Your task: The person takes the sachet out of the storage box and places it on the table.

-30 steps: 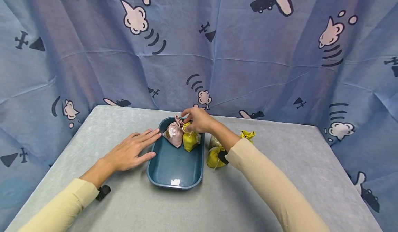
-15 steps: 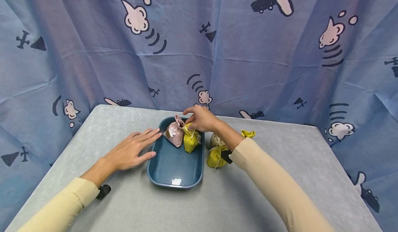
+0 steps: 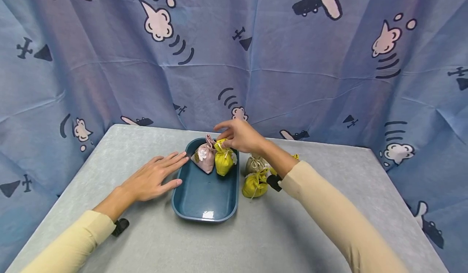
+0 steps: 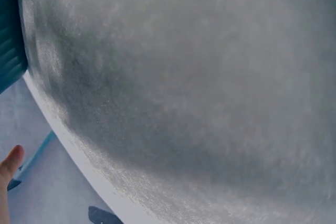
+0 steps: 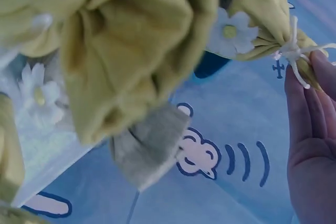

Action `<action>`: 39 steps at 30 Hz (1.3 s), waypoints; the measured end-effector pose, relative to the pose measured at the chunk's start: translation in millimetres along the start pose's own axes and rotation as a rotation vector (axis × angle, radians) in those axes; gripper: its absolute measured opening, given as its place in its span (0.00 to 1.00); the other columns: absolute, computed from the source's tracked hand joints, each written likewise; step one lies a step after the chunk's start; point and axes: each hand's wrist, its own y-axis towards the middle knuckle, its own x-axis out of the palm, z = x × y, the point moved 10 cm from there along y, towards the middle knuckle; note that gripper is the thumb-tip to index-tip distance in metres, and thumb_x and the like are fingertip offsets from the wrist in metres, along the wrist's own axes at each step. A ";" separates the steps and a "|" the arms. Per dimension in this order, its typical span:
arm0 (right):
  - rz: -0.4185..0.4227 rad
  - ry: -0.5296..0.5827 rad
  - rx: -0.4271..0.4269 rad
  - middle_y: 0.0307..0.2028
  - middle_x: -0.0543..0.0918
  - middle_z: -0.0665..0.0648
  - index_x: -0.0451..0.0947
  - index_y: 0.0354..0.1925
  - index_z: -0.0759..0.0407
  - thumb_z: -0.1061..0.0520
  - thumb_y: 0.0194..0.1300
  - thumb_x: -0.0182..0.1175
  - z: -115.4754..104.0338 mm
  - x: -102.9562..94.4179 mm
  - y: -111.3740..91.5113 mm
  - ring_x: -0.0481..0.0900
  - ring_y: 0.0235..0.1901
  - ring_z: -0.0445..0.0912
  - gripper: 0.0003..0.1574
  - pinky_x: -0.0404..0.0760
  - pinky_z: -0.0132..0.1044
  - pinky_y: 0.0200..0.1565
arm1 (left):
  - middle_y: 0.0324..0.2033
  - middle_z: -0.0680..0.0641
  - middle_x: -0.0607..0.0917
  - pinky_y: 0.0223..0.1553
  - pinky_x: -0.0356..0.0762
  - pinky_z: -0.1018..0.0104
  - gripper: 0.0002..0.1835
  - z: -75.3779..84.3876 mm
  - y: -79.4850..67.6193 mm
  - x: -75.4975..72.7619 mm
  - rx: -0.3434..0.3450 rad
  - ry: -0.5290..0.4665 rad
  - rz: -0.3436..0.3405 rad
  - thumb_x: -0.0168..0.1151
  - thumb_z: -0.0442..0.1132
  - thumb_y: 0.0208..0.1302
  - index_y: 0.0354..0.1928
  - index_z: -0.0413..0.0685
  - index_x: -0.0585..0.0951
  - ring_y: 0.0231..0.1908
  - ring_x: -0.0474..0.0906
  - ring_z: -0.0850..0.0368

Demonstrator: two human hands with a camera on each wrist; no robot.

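Observation:
In the head view, a blue plastic tray (image 3: 204,196) holds a pink drawstring pouch (image 3: 203,162) with a white flower and a yellow drawstring pouch (image 3: 224,165) beside it. My right hand (image 3: 243,137) pinches the yellow pouch by its gathered neck. The right wrist view has this closer, with thumb and fingertips of the hand (image 5: 312,150) at the tied white cord of the pouch (image 5: 262,11). Flat and with straight fingers, my left hand (image 3: 155,179) rests at the tray's left rim. In the left wrist view, only a thumb tip (image 4: 13,161) shows.
Right of the tray, another yellow pouch (image 3: 254,185) and a beige pouch (image 3: 256,164) stand on the grey table (image 3: 153,240). My right wrist partly covers a further yellow pouch behind them. A blue patterned curtain (image 3: 204,53) hangs behind the table.
My right hand has shifted slightly up and to the right, and the yellow pouch sits a little higher in the tray. The left hand has stayed still.

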 end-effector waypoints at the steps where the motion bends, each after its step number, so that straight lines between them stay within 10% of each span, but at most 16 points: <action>1: 0.005 -0.004 -0.010 0.47 0.87 0.61 0.74 0.64 0.64 0.73 0.61 0.66 -2.3 -2.1 -1.2 0.86 0.49 0.49 0.33 0.84 0.35 0.45 | 0.75 0.47 0.61 0.65 0.60 0.42 0.36 -0.1 -0.2 0.0 -0.001 0.000 0.000 0.51 0.58 0.74 0.76 0.49 0.62 0.73 0.58 0.45; 21: 0.137 0.026 -0.193 0.46 0.88 0.59 0.80 0.59 0.63 0.72 0.60 0.68 -44.0 -53.3 -49.3 0.87 0.46 0.48 0.28 0.84 0.38 0.47 | 0.75 0.47 0.61 0.65 0.61 0.42 0.36 0.1 -1.2 0.2 -0.002 0.012 0.004 0.51 0.58 0.74 0.76 0.49 0.62 0.73 0.58 0.45; 39: 0.267 -0.011 -0.189 0.46 0.88 0.62 0.78 0.59 0.65 0.71 0.61 0.66 -14.2 -107.5 -123.0 0.87 0.44 0.47 0.27 0.83 0.31 0.44 | 0.75 0.49 0.61 0.65 0.60 0.42 0.36 -0.3 -1.0 1.0 -0.004 0.009 -0.001 0.51 0.59 0.74 0.77 0.50 0.62 0.73 0.57 0.46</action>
